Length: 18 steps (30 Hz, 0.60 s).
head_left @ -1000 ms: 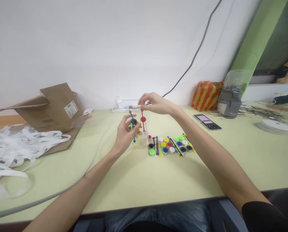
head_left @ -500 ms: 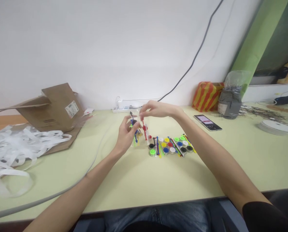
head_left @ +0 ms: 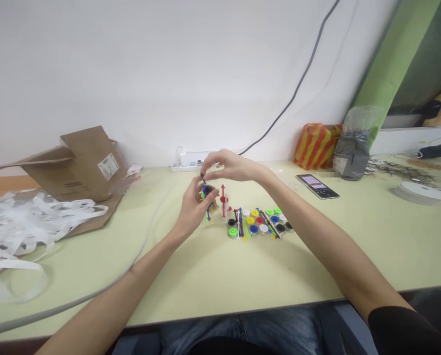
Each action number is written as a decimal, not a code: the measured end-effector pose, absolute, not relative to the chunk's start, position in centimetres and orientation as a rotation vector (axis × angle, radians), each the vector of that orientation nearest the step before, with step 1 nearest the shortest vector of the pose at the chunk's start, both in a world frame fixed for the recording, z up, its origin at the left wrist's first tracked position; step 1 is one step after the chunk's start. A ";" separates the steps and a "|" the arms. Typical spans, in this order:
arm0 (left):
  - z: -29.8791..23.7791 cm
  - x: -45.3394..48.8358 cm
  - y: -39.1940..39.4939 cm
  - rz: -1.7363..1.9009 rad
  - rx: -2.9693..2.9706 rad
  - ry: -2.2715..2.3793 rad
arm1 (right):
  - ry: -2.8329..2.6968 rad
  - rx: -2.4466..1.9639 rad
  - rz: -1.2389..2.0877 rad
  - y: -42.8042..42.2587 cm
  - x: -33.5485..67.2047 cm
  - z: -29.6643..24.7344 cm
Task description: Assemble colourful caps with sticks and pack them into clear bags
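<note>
My left hand [head_left: 194,207] is closed around a small clear packet [head_left: 213,207] that stands upright with several coloured arrow sticks in it. A blue stick [head_left: 207,197] sits by my left thumb and a red arrow stick [head_left: 223,199] stands at the packet's right side. My right hand [head_left: 228,166] hovers just above, its thumb and forefinger pinched on the dark tip of a stick at the packet's top. To the right, on the pale green table [head_left: 213,276], lies a cluster of coloured round caps and sticks [head_left: 259,223].
A torn cardboard box [head_left: 80,165] and a heap of white paper strips [head_left: 24,231] lie at the left. A white power strip [head_left: 191,160], a phone [head_left: 317,186], a striped bag [head_left: 316,146], a grey pouch [head_left: 351,157] and a tape roll [head_left: 421,192] sit along the back and right.
My right hand lowered the red stick into the packet, let it go, and moved left to pinch the dark tip of another stick. My left hand kept holding the packet.
</note>
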<state>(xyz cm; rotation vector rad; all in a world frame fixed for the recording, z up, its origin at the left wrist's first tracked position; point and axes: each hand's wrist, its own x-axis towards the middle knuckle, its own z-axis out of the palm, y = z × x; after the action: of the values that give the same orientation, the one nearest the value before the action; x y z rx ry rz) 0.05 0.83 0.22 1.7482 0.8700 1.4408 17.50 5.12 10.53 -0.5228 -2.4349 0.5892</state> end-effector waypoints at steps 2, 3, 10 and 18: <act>0.2 0.0 0.8 1.438 1.776 0.863 | -2.444 -0.539 0.573 4.9 17.4 10.5; 0.2 0.0 0.8 1.435 1.780 0.864 | -2.451 -0.549 0.567 4.9 17.4 10.5; 0.5 0.0 0.4 1.516 1.801 0.872 | -2.431 -0.628 0.614 4.7 18.0 10.9; 0.2 -0.1 0.4 1.560 1.778 0.914 | -2.553 -0.577 0.728 4.9 18.4 11.0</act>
<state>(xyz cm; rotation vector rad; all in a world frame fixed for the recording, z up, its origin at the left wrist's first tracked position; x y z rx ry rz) -0.13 0.43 0.21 1.7779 0.9144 1.5603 18.45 4.90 10.97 -0.5769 -2.5526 0.7285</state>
